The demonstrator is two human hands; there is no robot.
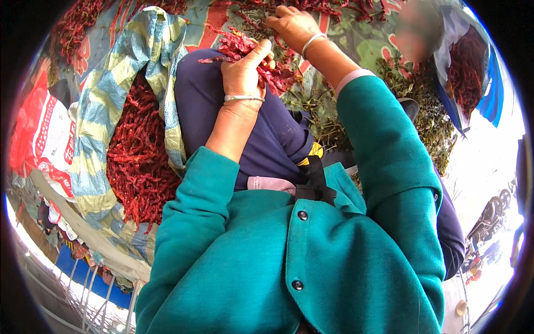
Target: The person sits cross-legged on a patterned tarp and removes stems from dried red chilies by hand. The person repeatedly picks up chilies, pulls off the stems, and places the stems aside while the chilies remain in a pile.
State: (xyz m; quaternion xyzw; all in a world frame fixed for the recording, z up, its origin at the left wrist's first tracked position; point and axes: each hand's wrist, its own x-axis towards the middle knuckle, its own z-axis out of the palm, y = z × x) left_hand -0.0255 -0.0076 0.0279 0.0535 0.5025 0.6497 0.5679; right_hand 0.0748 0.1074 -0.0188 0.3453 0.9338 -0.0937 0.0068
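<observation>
My left hand (246, 71) is closed around a bunch of dried red chillies (277, 79), which stick out on both sides of the fist above my bent knee. Up and to the right, my right hand (294, 26) reaches with bent fingers towards the printed ground sheet (200, 25), beside loose dried chillies. Its fingertips are partly hidden, and whether they pinch anything is unclear. Each wrist wears a silver-coloured bangle. Left of my leg lies a blue-and-cream striped woven sack (94, 137), its mouth open on a heap of dried red chillies (142, 158).
More dried chillies (77, 31) are spread along the sheet's far side. Dry stems and leaves (429, 112) lie to the right. Beyond them stands another open sack of chillies (465, 71), near a person's blurred head. A red-and-white printed bag (50, 133) sits far left, by metal railings (91, 288).
</observation>
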